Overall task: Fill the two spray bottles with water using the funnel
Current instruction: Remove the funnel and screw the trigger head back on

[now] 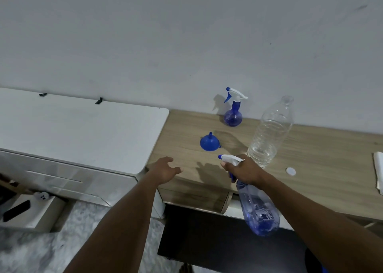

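My right hand (245, 170) grips the white and blue trigger head of a tall translucent blue spray bottle (259, 212), held in the air over the desk's front edge, its base towards me. My left hand (165, 170) hovers open over the desk's left front corner, holding nothing. A blue funnel (209, 142) lies wide end down on the wooden desk (323, 154), spout up. A small round blue spray bottle (233, 111) with its trigger head on stands by the wall. A large clear plastic water bottle (269, 134) stands uncapped, holding some water low down.
The white bottle cap (290, 171) lies on the desk right of the water bottle. A folded white cloth (379, 169) sits at the desk's right edge. A white cabinet (78, 127) adjoins the desk on the left. A dark seat (217, 237) sits below the desk.
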`<state>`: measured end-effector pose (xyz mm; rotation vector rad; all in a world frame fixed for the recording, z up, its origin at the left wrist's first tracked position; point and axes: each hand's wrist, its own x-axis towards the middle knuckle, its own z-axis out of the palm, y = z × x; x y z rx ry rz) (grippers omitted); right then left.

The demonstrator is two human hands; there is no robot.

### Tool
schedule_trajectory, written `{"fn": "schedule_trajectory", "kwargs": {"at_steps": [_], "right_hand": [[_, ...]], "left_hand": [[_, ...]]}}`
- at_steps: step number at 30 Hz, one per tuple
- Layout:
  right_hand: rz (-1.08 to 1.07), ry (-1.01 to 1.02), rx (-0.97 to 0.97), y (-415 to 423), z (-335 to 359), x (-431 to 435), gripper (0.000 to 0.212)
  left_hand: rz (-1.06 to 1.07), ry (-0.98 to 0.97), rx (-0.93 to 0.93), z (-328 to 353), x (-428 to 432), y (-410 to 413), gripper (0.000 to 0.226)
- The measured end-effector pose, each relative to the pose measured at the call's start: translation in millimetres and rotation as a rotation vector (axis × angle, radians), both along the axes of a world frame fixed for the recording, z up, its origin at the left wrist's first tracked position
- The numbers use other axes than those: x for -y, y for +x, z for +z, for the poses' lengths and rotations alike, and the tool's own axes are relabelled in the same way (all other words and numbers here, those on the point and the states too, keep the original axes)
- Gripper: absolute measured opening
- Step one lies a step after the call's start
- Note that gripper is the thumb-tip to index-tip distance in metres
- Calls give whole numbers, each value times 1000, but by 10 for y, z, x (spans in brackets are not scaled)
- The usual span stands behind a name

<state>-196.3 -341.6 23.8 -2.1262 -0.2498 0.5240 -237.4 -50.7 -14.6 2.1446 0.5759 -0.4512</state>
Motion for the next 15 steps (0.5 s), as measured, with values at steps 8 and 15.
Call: {"fn": "schedule_trajectory", "kwargs": {"at_steps": [8,15], "right_hand": [[-23,-87,-16,104,-23,-165,25],[-4,-16,-31,205,63,-421,38]], "left_hand": [[-42,14,-17,35,-117,238,82],[-101,46,-3,60,-268,472,77]]}}
